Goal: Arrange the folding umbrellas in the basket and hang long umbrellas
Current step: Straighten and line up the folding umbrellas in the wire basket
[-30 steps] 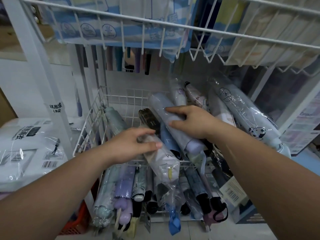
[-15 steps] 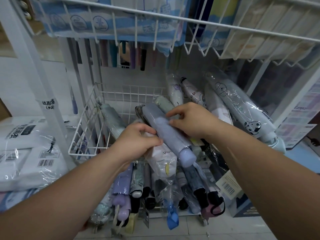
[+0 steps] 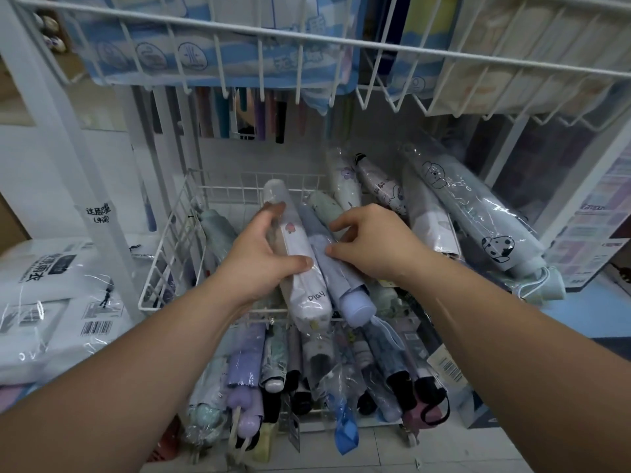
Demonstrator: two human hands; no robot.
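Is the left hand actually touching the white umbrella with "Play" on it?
Touching. The head view shows the left hand wrapped around the white umbrella, thumb pressed across its sleeve, fingertips on its far side.

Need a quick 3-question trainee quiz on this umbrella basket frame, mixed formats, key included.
1. True or false: the left hand grips the white umbrella printed "Play".
2. The right hand's fingers rest on which umbrella? A) the blue one with the rounded cap B) a black one C) the pale one with the dog print
3. Fill in: both umbrellas lie over the front rim of the white wire ____.

Key: 1 true; 2 A; 3 basket.
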